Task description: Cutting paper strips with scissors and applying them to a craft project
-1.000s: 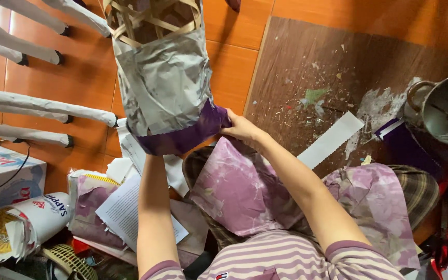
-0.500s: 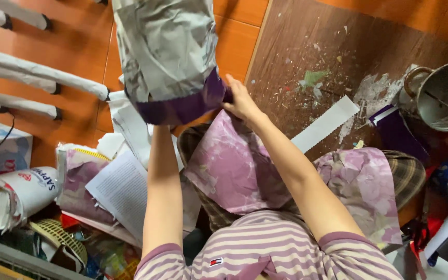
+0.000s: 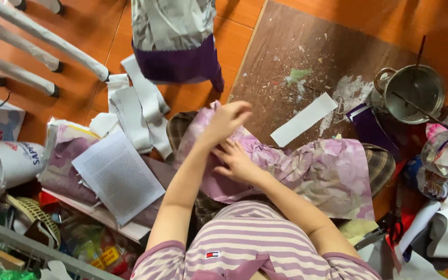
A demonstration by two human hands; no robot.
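Paper sheet [image 3: 307, 173], pink and purple mottled, crumpled: it lies across your lap, spilling toward the brown board [image 3: 312, 57] on the floor.

Hands: your left hand [image 3: 227, 120] hovers over the upper left edge of the sheet, fingers curled loosely; I cannot tell whether it pinches the paper or only brushes it. Your right hand [image 3: 237, 162] rests flat on the sheet just below the left, fingers spread, pressing and not gripping.

Handling, as a judgement: the sheet looks light, thin and limp, already wrinkled, possibly damp with paste, so it would tear easily if tugged from one corner. Take it at two edges well apart, with the flats of your fingers, and support the middle.

Around the sheet: a grey bag with a purple band [image 3: 175, 41] hangs above its upper left corner. A white paper strip [image 3: 304, 119] lies on the board just above the sheet. A metal pot [image 3: 413, 93] with a stick in it stands well to the upper right. A printed page [image 3: 117, 176] lies to the left, near torn white strips [image 3: 138, 116].
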